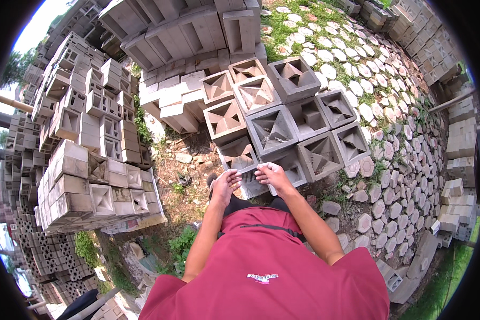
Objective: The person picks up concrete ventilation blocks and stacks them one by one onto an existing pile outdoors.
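My left hand (pixel 226 185) and my right hand (pixel 273 177) are raised side by side in front of my waist, a short gap apart. On each hand the fingertips are pinched together and turned inward. Whatever they hold, if anything, is too small to make out. Just beyond the hands is a grey square ventilation block (pixel 238 155) with a sunken, slanted face. A larger ventilation block (pixel 272 131) sits behind it, among several similar blocks grouped face up. The right hand also overlaps another block (pixel 286 166) at the near edge of the group.
Tall stacks of concrete blocks (pixel 192 33) rise at the far side, with more block stacks (pixel 72 184) on the left. Hexagonal pavers (pixel 389 176) cover the ground on the right. Dirt and rubble (pixel 184 158) lie left of the block group, near a green plant (pixel 182 244).
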Action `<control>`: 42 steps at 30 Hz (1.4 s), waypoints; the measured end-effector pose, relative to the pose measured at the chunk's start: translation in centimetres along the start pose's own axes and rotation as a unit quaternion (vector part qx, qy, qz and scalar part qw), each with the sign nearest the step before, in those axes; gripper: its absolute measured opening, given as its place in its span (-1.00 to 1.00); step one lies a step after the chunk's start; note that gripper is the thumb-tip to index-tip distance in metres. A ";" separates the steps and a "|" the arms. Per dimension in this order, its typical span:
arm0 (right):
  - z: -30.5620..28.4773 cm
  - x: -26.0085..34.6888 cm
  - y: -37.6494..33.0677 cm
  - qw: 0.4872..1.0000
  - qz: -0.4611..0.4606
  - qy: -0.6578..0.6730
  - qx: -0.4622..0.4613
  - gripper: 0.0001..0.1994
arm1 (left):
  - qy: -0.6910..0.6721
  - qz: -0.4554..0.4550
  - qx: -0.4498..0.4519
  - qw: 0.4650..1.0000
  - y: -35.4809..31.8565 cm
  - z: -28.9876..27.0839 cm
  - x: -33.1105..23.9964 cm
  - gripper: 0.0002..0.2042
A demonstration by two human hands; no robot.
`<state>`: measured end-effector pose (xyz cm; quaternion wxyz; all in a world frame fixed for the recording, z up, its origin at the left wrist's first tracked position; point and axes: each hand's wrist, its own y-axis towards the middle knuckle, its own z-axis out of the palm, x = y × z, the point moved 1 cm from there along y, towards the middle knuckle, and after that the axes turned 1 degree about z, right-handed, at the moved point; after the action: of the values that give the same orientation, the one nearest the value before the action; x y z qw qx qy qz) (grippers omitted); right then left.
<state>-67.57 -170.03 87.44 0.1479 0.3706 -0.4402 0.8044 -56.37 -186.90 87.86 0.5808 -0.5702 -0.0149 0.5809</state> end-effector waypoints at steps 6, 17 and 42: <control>6.0 0.3 6.0 0.990 -0.045 0.109 -0.079 -0.80 | 0.085 -0.022 0.087 0.992 7.4 -4.0 -7.9 -0.70; 19.2 -1.4 8.5 0.948 -0.106 0.192 -0.232 -0.75 | 0.236 -0.110 0.224 0.939 15.0 -7.9 -19.5 -0.72; 18.9 -13.6 9.2 0.902 -0.037 0.188 -0.386 -0.75 | 0.290 -0.251 0.193 0.903 16.7 -16.1 -9.4 -0.66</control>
<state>-54.67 -189.50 78.43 0.3886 0.1425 -0.6665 0.6201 -59.44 -209.18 76.97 0.7845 -0.5678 0.1241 0.2163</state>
